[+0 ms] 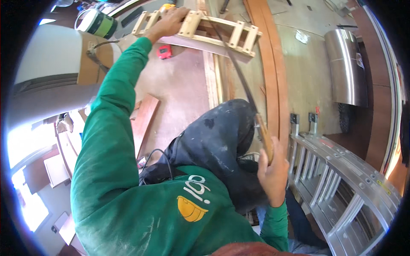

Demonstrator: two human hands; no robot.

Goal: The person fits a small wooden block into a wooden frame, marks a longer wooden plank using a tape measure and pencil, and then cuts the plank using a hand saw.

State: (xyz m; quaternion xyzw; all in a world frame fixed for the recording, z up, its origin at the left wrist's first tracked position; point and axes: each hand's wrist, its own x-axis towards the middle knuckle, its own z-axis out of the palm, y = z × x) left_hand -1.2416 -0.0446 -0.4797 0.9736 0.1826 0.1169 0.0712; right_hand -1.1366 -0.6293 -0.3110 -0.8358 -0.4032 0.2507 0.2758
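Observation:
My left hand (pixel 171 21) grips the near-left part of a pale slatted wooden piece (pixel 235 36), which lies across a board and other lumber at the top of the view. My right hand (pixel 272 168) holds the wooden handle (pixel 266 141) of a long, narrow saw. Its dark blade (pixel 241 79) runs up to the gap between the slats. A red tape measure (pixel 164 52) lies just below the wooden piece. My knee (pixel 230 123) is bent beside the lumber.
An aluminium ladder (pixel 341 175) lies at the lower right, below a steel cylinder (pixel 344 64). Long brown planks (pixel 273 72) run beside the saw. A short board (pixel 145 119) lies left of my knee. A bucket (pixel 96 23) and a large pale object (pixel 51 59) are at the upper left.

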